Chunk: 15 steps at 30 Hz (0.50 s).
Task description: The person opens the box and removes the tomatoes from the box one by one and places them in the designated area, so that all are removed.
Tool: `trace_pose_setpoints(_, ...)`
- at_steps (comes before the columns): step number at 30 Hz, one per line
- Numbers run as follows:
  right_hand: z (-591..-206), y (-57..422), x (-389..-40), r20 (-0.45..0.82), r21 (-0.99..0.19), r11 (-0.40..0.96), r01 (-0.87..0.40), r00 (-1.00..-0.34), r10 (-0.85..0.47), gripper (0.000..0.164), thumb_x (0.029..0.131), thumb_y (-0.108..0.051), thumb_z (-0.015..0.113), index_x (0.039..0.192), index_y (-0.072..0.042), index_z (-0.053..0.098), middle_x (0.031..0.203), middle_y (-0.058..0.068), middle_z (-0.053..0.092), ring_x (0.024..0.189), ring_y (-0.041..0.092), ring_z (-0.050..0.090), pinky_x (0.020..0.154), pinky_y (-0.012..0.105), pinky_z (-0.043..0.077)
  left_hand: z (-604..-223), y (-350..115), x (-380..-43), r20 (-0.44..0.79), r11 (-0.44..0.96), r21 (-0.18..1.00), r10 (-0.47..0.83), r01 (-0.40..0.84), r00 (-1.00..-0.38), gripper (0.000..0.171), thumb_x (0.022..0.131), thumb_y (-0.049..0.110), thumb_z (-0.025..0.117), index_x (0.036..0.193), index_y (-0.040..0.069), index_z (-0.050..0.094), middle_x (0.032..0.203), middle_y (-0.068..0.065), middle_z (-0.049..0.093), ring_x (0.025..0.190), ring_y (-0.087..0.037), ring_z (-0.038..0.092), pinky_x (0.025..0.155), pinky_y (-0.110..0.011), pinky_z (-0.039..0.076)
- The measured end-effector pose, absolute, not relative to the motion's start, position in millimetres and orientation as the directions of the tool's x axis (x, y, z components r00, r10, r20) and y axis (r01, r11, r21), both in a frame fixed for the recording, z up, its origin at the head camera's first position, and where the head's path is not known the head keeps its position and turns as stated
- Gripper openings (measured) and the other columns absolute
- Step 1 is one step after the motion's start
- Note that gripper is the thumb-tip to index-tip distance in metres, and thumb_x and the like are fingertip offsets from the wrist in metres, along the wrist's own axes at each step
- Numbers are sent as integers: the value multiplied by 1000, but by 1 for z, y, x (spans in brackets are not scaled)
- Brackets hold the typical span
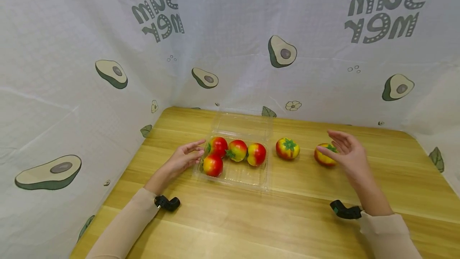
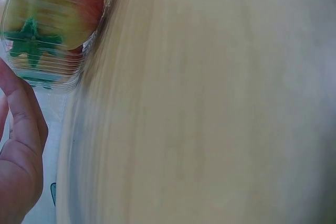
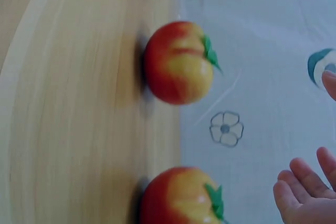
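A clear plastic clamshell box point(image 1: 248, 176) lies on the table with its lid point(image 1: 244, 125) folded back. Several red-and-yellow artificial tomatoes point(image 1: 213, 166) sit in its base, along the back and left side. At the box's left edge is my left hand point(image 1: 183, 156), fingers extended and lightly bent, fingertips right by the wall. Outside the box, to its right, rests one tomato point(image 1: 287, 148) with a green star-shaped calyx. Another tomato point(image 1: 325, 158) lies farther right, partly hidden behind my right hand point(image 1: 346, 153). That hand hovers with thumb and fingers spread, nothing between them.
A wood-grain table point(image 1: 230, 219) carries everything. White cloth point(image 1: 230, 31) printed with avocados and lettering hangs along the back and sides. Black wrist cameras are strapped to both wrists, the left camera point(image 1: 167, 203) and the right camera point(image 1: 345, 210).
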State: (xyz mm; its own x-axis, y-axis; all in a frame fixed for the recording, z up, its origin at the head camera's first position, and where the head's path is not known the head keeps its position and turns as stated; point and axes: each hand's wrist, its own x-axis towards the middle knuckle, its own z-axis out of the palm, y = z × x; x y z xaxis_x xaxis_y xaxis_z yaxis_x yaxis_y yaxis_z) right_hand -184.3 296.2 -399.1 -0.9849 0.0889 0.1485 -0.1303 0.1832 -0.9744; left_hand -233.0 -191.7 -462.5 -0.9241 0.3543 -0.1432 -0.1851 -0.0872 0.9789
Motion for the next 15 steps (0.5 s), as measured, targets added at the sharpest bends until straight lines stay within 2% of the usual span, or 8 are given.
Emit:
trace_pose_setpoints(4,-396,284,-183,186,-973,147,-175,-981,62,60,85,0,78,138,-4,51,134,-6,54,129,8,46,100,12,39,-462,-191,-234,-141,-89,979,360,-184,-922,54,100,3,59,151,-1,40,115,-12,53,78,-13,54,69,-18,51)
trace_pose_setpoints(7,-393,272,-182,213,-963,175,-203,-976,39,60,84,0,78,137,1,50,131,-6,55,123,5,49,98,11,41,-463,-191,-235,-142,-90,978,364,-187,-921,55,100,4,60,151,0,40,115,-12,53,78,-12,55,69,-18,51)
trace_pose_setpoints(9,-392,262,-182,231,-954,202,-223,-973,16,60,84,0,78,137,4,50,131,-4,56,123,6,50,98,12,42,-463,-191,-235,-144,-89,978,363,-188,-921,55,100,4,60,151,0,40,115,-12,54,78,-12,55,69,-18,51)
trace_pose_setpoints(12,-391,247,-181,250,-932,265,-248,-968,-26,57,86,-4,79,136,2,52,132,-2,56,122,5,51,99,13,42,-463,-192,-235,-147,-87,978,359,-189,-922,54,100,3,59,151,0,40,116,-12,53,78,-12,55,69,-18,51)
trace_pose_setpoints(15,-390,232,-180,252,-929,263,-261,-965,-66,54,86,-5,79,134,2,55,133,3,56,123,8,52,100,15,42,-463,-192,-234,-146,-85,979,357,-187,-923,54,100,3,59,151,0,40,116,-12,54,78,-12,55,69,-18,51)
